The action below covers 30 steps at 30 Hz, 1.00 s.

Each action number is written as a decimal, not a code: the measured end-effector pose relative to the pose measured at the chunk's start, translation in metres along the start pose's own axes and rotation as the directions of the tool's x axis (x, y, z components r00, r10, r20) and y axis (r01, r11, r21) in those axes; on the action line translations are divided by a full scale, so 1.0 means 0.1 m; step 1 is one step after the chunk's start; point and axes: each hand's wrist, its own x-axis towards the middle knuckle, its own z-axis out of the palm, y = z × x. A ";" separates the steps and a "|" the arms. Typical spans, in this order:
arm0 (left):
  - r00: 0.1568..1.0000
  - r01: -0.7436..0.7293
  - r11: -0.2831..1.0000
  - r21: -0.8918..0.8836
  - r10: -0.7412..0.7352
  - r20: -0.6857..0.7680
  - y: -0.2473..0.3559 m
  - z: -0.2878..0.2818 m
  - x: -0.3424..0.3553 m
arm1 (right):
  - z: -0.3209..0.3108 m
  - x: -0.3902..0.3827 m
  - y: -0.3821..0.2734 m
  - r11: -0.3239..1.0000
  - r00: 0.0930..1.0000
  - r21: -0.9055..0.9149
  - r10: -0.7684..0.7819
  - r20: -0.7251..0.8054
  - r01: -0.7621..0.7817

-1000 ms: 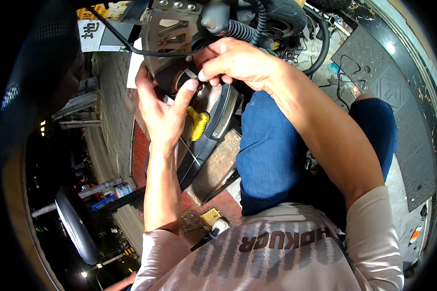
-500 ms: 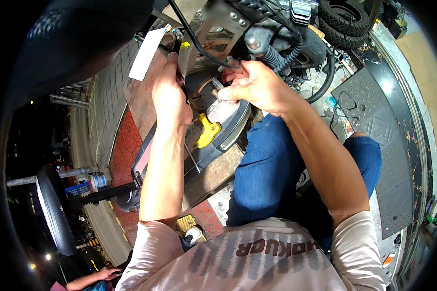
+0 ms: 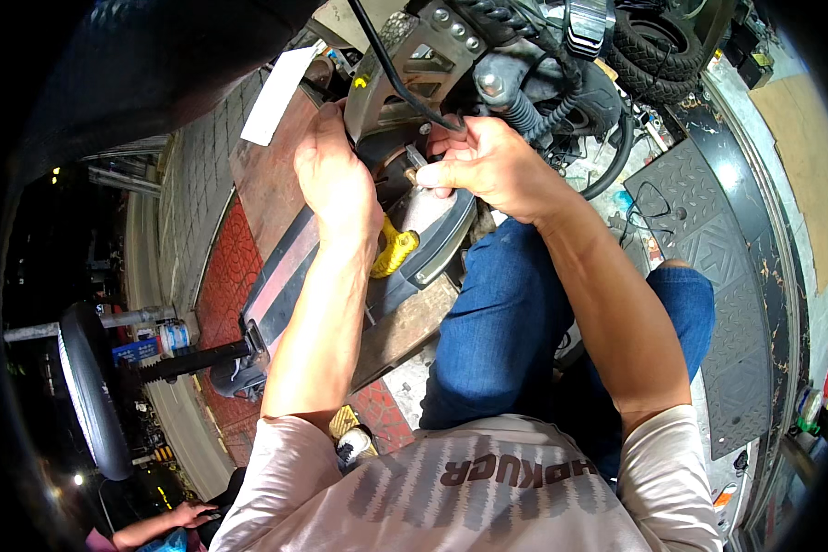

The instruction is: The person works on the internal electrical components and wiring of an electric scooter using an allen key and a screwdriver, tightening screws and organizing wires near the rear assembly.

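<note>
My right hand (image 3: 501,170) pinches a small silver metal piece with a brass-coloured end (image 3: 411,172) between thumb and fingers. A thin black cable (image 3: 391,72) runs down to these fingertips. To its left, my left hand (image 3: 336,179) reaches beside a silver metal bracket (image 3: 366,97); its fingertips are hidden behind the hand, so what they touch does not show. Beneath both hands is a dark scooter body with a curved rim (image 3: 449,241). A yellow ridged piece (image 3: 396,250) lies on it, partly covered by my left wrist.
Left of my forearm, the scooter deck (image 3: 285,267) leads to a dark stem and a wheel (image 3: 92,391). A wooden board (image 3: 405,322) lies under the body. Tyres (image 3: 653,51) are stacked at far right, above a ridged metal ramp (image 3: 699,221). Another person's hand (image 3: 189,513) shows lower left.
My left hand has shifted slightly right and covers more of the yellow piece. A thin metal rod beside it is now hidden. My right hand keeps its pinch, nearly in place.
</note>
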 end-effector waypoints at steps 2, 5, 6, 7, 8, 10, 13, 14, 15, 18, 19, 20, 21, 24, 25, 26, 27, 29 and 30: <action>1.000 -0.004 1.000 0.004 0.004 -0.005 -0.02 0.00 0.00 | 0.01 0.01 0.01 0.999 0.999 -0.010 -0.038 0.004 0.038; 0.998 -0.061 0.990 0.125 0.058 0.031 -0.02 -0.04 0.01 | 0.02 0.01 0.02 0.998 0.999 -0.034 -0.047 -0.005 0.046; 0.998 -0.058 0.992 0.111 0.055 0.028 0.00 -0.02 0.00 | 0.02 0.01 0.01 0.998 0.999 -0.045 -0.043 -0.009 0.042; 0.998 -0.054 0.994 0.096 0.052 0.024 0.02 0.00 -0.02 | 0.02 0.00 0.01 0.998 0.999 -0.054 -0.041 -0.006 0.041; 0.999 -0.052 0.995 0.082 0.050 0.020 0.04 0.02 -0.04 | 0.02 0.00 0.00 0.997 0.999 -0.063 -0.041 -0.002 0.041; 0.993 -0.122 0.972 0.199 0.118 0.031 0.03 -0.01 -0.02 | 0.01 0.00 0.00 0.995 0.999 -0.089 -0.045 -0.009 0.044; 0.998 -0.070 0.986 0.151 0.068 0.017 0.02 -0.01 -0.01 | 0.01 -0.01 0.03 0.993 0.999 -0.107 -0.048 -0.024 0.045; 1.000 -0.028 0.995 0.096 0.028 0.007 0.02 -0.01 0.00 | 0.01 0.01 0.02 0.995 0.999 -0.094 -0.043 -0.011 0.042; 0.999 -0.042 0.994 0.097 0.041 0.019 0.01 -0.01 0.00 | 0.01 0.03 0.02 0.996 0.999 -0.081 -0.039 0.002 0.039; 0.997 -0.078 0.991 0.108 0.075 0.030 -0.01 -0.02 0.00 | 0.03 0.01 0.03 0.997 0.998 -0.061 -0.058 -0.034 0.055; 0.996 -0.084 0.989 0.118 0.082 0.018 -0.03 -0.03 0.01 | 0.04 0.01 0.04 0.997 0.998 -0.059 -0.051 -0.035 0.049; 0.996 -0.089 0.988 0.129 0.089 0.011 -0.04 -0.02 0.02 | 0.04 0.01 0.04 0.997 0.998 -0.058 -0.046 -0.039 0.044; 0.997 -0.071 0.992 0.102 0.070 0.011 -0.04 -0.02 0.01 | 0.04 0.01 0.03 0.998 0.998 -0.056 -0.042 -0.043 0.039; 0.999 -0.044 0.997 0.058 0.043 0.014 -0.03 -0.01 0.00 | 0.03 0.02 0.03 1.000 0.999 -0.014 -0.025 -0.028 0.025; 0.999 -0.053 0.996 0.069 0.052 0.017 -0.03 0.01 -0.01 | 0.03 0.01 0.02 1.000 0.999 -0.011 -0.020 -0.038 0.019; 0.998 -0.064 0.995 0.083 0.063 0.016 -0.02 0.01 -0.01 | 0.03 0.02 0.02 1.000 0.999 -0.005 -0.014 -0.043 0.014; 0.994 -0.107 0.985 0.136 0.106 0.018 -0.04 -0.01 0.00 | 0.04 0.02 0.01 1.000 0.999 0.001 -0.008 -0.048 0.008; 0.981 -0.191 0.952 0.238 0.189 0.031 -0.11 -0.08 0.04 | 0.03 0.02 0.01 1.000 0.998 0.008 0.020 -0.058 -0.019; 0.980 -0.196 0.949 0.247 0.196 0.025 -0.11 -0.07 0.04 | 0.02 0.02 0.00 0.999 0.997 0.011 0.033 -0.064 -0.033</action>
